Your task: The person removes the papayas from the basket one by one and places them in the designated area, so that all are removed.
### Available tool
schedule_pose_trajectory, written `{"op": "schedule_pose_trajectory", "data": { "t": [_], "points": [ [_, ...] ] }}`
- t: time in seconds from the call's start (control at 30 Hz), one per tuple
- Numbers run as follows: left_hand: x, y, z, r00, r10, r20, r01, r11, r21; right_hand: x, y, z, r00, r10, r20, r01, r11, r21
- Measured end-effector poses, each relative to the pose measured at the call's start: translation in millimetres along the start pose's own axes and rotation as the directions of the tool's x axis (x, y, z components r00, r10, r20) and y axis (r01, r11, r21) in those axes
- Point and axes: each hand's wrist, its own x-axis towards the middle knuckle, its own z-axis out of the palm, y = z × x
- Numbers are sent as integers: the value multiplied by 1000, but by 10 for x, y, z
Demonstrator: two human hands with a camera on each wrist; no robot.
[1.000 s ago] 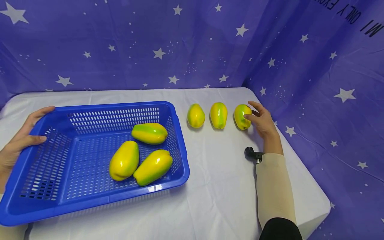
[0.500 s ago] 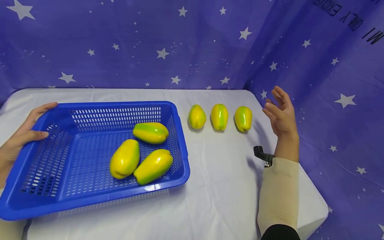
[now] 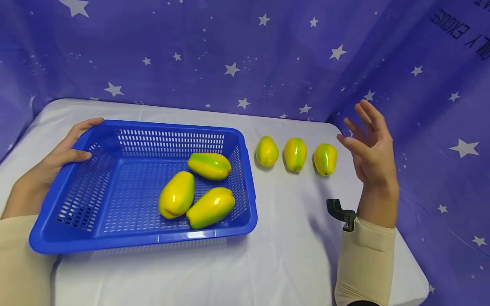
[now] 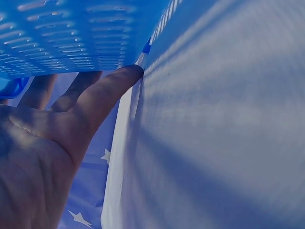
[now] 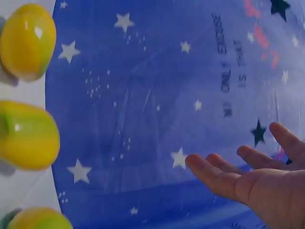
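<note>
A blue plastic basket (image 3: 95, 238) stands on the white-covered table and holds three yellow-green papaya-like fruits (image 3: 177, 194). My left hand (image 3: 61, 155) grips its far left corner, thumb over the rim and fingers along the outside; the left wrist view shows those fingers (image 4: 102, 90) against the basket (image 4: 71, 33). Three more fruits lie in a row right of the basket: left (image 3: 266, 151), middle (image 3: 295, 154), right (image 3: 325, 159). My right hand (image 3: 369, 144) hovers raised and empty just right of that row, fingers spread. The right wrist view shows the hand (image 5: 257, 176) in front of the curtain and the fruits (image 5: 28, 136) at the left edge.
A purple star-print curtain (image 3: 229, 51) closes off the back and right sides close behind the fruit row. The white tablecloth (image 3: 291, 246) is bare in front of the basket and the row. A black camera mount (image 3: 338, 210) sits at my right wrist.
My right hand has let go of the right-most fruit and lifted up and away to the right with its fingers spread. The left hand stays on the basket corner.
</note>
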Motion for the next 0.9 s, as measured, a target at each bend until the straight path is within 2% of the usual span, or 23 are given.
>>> {"op": "schedule_pose_trajectory", "data": {
  "t": [0.2,0.37,0.47,0.67,0.9],
  "points": [
    [61,39,6,999,19,40,-18,999,-41,-79,-62,197,996,3,86,0,1000,-29],
    [73,25,18,995,69,66,-64,995,-74,-66,-94,435,989,9,150,0,998,-59],
    [49,6,17,996,73,59,-68,995,-80,-23,-109,615,980,7,199,6,998,-68],
    [3,0,16,997,70,35,-68,997,-31,73,-122,1014,963,-8,268,39,993,-111],
    [-6,22,37,991,127,41,-126,992,-26,115,-120,1462,940,-23,340,66,991,-116]
  ]
}}
